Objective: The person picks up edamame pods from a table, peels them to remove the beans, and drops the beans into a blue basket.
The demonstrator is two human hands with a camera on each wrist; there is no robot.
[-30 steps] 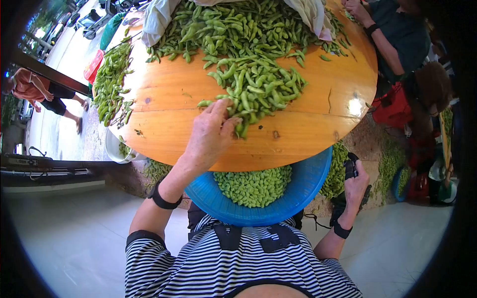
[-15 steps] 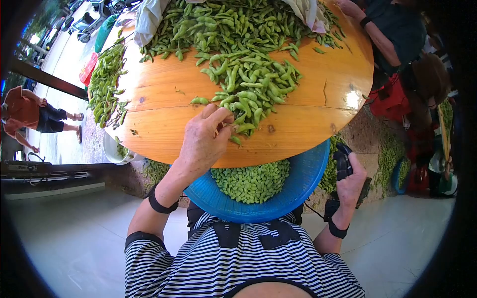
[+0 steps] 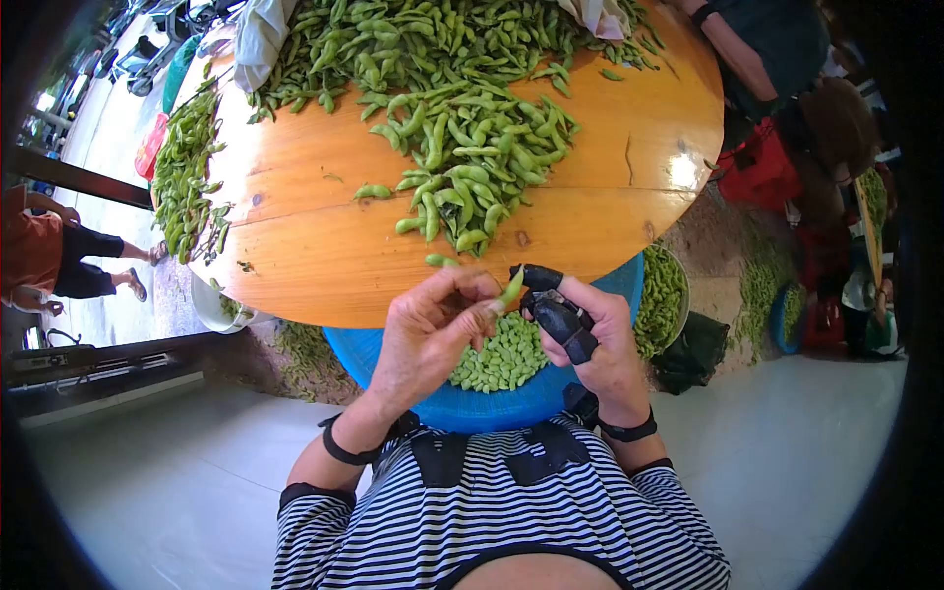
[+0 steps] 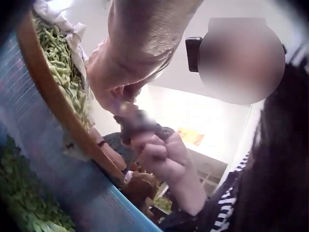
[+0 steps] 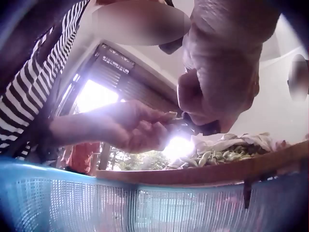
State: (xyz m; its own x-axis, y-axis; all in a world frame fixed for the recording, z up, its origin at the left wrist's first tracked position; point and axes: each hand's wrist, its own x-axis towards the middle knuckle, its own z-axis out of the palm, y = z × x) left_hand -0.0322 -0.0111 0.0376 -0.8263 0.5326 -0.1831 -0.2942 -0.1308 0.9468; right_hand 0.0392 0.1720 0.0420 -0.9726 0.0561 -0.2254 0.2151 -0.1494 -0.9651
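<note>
My left hand [image 3: 423, 329] pinches a green soybean pod [image 3: 511, 287] between thumb and fingertips, over a blue plastic basket [image 3: 482, 411]. Shelled green beans [image 3: 503, 356] lie inside that basket. Facing it, my right hand [image 3: 608, 349] has black coverings on the thumb and index finger. Those two covered fingertips pinch at the pod's end, the other fingers curled. In the right wrist view, the left hand [image 5: 137, 126] meets the right hand [image 5: 222, 72] above the basket rim. A heap of unshelled pods [image 3: 462, 157] covers part of the round wooden table [image 3: 295, 285].
The table's front edge overhangs the basket. More pods [image 3: 187, 182] lie along the table's left side. A white cloth [image 3: 261, 44] sits at the back left. On the floor at right stands a container of pods [image 3: 661, 300]. Another person's arm [image 3: 737, 49] is at the far right.
My left hand has drawn back from the pod heap to above the basket, carrying a pod. From beside the basket, my right hand has come inward to meet it.
</note>
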